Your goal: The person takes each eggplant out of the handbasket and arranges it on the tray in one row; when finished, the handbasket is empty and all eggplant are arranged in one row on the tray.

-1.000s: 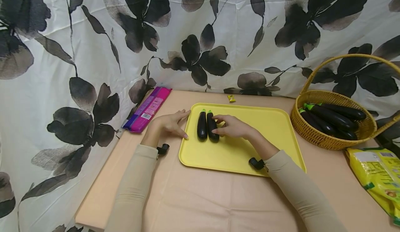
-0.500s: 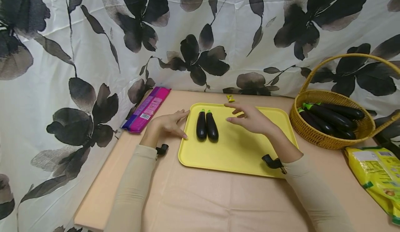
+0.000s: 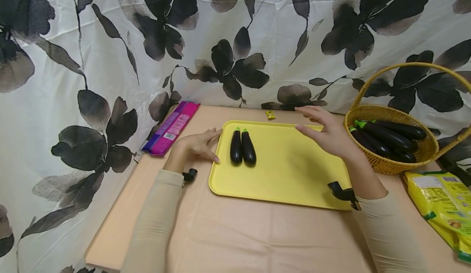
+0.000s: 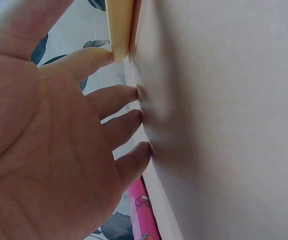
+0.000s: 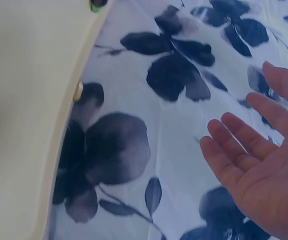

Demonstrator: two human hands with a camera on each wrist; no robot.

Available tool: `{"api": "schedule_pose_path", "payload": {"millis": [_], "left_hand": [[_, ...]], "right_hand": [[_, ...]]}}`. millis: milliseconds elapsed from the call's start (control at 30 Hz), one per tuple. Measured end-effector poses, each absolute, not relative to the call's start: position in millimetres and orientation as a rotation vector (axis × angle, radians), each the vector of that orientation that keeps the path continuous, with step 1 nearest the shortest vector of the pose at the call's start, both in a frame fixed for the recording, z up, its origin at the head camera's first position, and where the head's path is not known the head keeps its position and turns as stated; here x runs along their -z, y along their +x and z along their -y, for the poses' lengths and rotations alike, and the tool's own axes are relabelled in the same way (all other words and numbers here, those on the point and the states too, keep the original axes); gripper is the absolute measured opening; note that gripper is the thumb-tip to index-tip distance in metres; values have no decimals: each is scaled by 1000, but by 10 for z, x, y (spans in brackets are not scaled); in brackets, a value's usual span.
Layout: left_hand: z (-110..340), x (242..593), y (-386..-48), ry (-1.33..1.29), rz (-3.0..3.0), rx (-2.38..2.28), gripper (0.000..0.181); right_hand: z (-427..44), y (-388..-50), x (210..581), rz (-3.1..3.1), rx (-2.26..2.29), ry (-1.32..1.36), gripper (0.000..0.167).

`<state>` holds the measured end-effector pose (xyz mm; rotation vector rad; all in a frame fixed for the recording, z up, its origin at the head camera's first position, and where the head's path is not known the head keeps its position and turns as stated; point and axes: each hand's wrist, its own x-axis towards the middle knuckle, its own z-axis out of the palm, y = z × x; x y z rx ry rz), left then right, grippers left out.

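Two small dark eggplants lie side by side at the left of a yellow tray [image 3: 287,175]: the left eggplant [image 3: 236,148] and the right eggplant [image 3: 248,149], green stem ends pointing away. At the tray's left edge my left hand [image 3: 195,146] rests with spread fingers; the left wrist view shows a finger [image 4: 96,59] against the tray's rim [image 4: 120,30] and other fingertips on the table. My right hand [image 3: 327,132] hovers above the tray's right back part, fingers extended, holding nothing. More eggplants [image 3: 390,138] fill a wicker basket [image 3: 375,164] to its right.
Behind the tray lies a small yellow wrapped packet [image 3: 270,115]. A pink and purple package [image 3: 172,129] is at the left back, and a yellow-green bag [image 3: 439,203] at the right. A floral curtain [image 3: 206,19] hangs behind the table.
My right hand has let go of the right eggplant, risen and moved right toward the basket. The left hand stays at the tray's left edge.
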<state>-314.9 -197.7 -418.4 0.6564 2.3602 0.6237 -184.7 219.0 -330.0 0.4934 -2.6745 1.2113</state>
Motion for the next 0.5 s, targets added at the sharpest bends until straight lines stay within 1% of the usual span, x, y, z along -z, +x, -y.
{"api": "schedule_pose_path", "payload": {"millis": [267,500], "left_hand": [[2005,4201,-3154,655,-2353,-624,130],[2024,4209,-3170,654,-2349,-628,131]], "right_hand": [[-2500,-1747,3293,2583,-1117,335,52],[-2696,-1697,3292,2499,-974,258,50]]}}
